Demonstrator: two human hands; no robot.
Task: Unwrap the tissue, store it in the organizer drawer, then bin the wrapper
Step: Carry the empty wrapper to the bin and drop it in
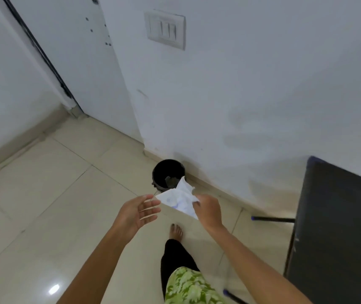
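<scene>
A crumpled white wrapper (180, 199) with faint blue print hangs from my right hand (208, 210), which pinches its right edge. My left hand (139, 212) is just left of the wrapper, palm up, fingers spread, holding nothing and not touching it. A small black round bin (168, 174) stands on the floor against the wall, directly beyond the wrapper, with some dark scraps inside. The wrapper's upper corner overlaps the bin's near rim in this view. No tissue or organizer drawer is in sight.
A black table (337, 227) with thin dark legs fills the right side. White wall with a switch plate (166, 29) ahead, a white door (70, 51) at the left. Beige tiled floor (54, 205) spreads left. My bare foot (176, 231) steps toward the bin.
</scene>
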